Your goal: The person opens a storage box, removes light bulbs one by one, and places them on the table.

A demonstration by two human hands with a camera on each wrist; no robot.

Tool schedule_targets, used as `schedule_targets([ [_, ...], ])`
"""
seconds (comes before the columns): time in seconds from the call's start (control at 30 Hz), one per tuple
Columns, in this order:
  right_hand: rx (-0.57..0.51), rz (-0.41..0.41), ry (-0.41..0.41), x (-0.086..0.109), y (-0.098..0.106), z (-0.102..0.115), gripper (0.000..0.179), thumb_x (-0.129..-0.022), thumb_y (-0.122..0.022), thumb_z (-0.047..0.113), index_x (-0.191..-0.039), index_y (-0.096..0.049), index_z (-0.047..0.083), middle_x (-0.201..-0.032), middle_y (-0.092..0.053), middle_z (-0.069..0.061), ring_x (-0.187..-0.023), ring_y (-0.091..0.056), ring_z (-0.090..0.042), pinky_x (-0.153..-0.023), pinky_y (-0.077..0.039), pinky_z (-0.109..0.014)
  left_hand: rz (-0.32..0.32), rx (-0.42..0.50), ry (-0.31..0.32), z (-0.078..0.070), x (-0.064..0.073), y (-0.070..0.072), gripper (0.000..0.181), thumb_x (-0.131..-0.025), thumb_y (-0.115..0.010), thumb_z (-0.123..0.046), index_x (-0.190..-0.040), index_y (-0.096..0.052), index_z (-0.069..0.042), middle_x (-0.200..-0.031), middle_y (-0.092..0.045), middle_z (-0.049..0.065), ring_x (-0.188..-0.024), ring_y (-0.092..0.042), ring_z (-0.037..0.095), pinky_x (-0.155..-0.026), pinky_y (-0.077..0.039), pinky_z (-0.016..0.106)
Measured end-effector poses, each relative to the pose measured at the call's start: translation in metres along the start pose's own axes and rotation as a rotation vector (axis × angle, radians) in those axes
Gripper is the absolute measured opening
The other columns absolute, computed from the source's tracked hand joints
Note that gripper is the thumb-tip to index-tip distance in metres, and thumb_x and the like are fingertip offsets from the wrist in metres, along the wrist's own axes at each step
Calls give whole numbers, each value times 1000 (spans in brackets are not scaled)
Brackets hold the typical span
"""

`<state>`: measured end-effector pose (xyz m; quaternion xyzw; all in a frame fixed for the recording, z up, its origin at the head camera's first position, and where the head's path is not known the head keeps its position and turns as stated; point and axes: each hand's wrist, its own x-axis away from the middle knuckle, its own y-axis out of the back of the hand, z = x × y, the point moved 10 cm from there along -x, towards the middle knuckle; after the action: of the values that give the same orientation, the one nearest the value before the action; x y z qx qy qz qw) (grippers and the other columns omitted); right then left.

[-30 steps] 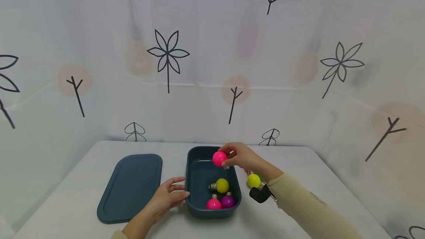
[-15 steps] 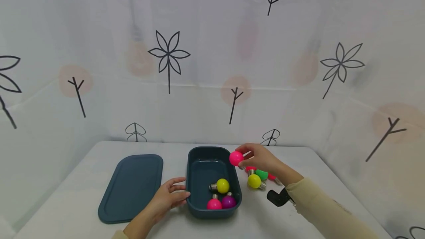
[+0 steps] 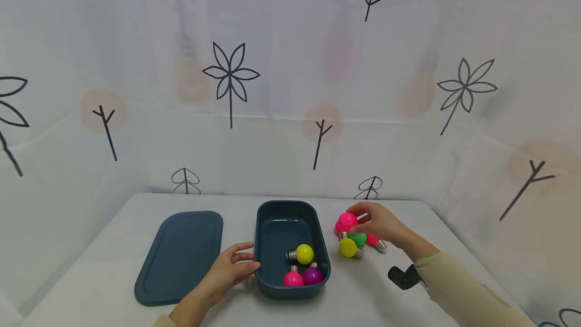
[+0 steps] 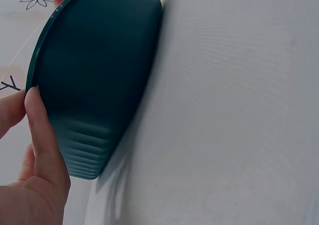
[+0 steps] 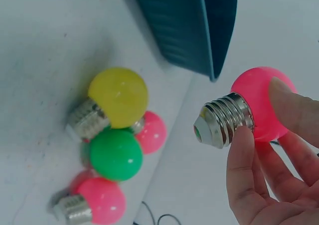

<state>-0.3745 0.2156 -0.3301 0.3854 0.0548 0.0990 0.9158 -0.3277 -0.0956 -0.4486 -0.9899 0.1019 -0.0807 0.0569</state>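
Pink bulb (image 3: 348, 220) is raised over the right part of the table, beside the box, in the person's right hand. Behind everything hangs a pale cloth (image 3: 281, 155), printed with black plants and soft peach spots. The table (image 3: 372, 299) in front of it has a white top. On it, near the middle, stands the open dark blue box (image 3: 290, 293), and a flat lid (image 3: 179, 259) of much the same colour lies to its left, apart from it. Pale yellow sleeves (image 3: 469, 286) show on the arms, with a black device (image 3: 404, 277) at the right wrist.

The left hand (image 3: 227, 269) is at the box's left side: thumb and a finger pinch the rim, the fingers a little apart. The right hand (image 3: 376, 223) is clamped on the bulb, thumb on the pink globe and a finger against its metal base (image 5: 227, 117).

Inside the box, toward its near end, lie a yellow bulb (image 3: 305, 254), a purple bulb (image 3: 312, 276) and another pink one (image 3: 293, 279). On the table to the right, a second yellow bulb (image 3: 347, 248), a green bulb (image 3: 359, 239) and two more pink ones (image 5: 107, 201) sit close together, below the held bulb.
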Motion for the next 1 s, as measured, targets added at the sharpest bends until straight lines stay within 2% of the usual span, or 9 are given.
schedule_targets([
  [0.13, -7, 11, 4, 6, 4, -9, 44, -76, -75, 7, -116, -58, 0, -106, -58, -11, -92, -57, -24, -72, -55, -36, -7, -7, 3, 1, 0, 1, 63, -81, -72, -7, -135, -39, 3, -112, -53, 18, -83, -62, 18, -77, -54, 34],
  [0.3, -17, 5, -34, 10, 6, -28, 43, -76, -75, 6, -115, -59, -1, -105, -58, -10, -90, -57, -23, -73, -54, -38, -7, -12, 3, 1, 1, 1, 64, -81, -72, -8, -135, -39, 3, -113, -53, 19, -84, -62, 18, -77, -54, 34],
  [0.7, 19, -17, -151, 14, 1, -77, 48, -68, -80, 3, -112, -60, -1, -101, -59, -9, -85, -55, -22, -70, -54, -35, 4, -2, 1, -1, 2, -1, 64, -81, -72, -8, -135, -39, 3, -113, -54, 19, -84, -62, 18, -77, -54, 33],
  [1.0, 76, -12, -206, 15, -5, -93, 48, -68, -80, 1, -112, -60, -2, -97, -58, -8, -84, -55, -22, -70, -54, -35, 2, -1, -6, -1, 1, 0, 66, -80, -74, -9, -134, -39, 3, -112, -53, 19, -84, -62, 18, -77, -54, 34],
])
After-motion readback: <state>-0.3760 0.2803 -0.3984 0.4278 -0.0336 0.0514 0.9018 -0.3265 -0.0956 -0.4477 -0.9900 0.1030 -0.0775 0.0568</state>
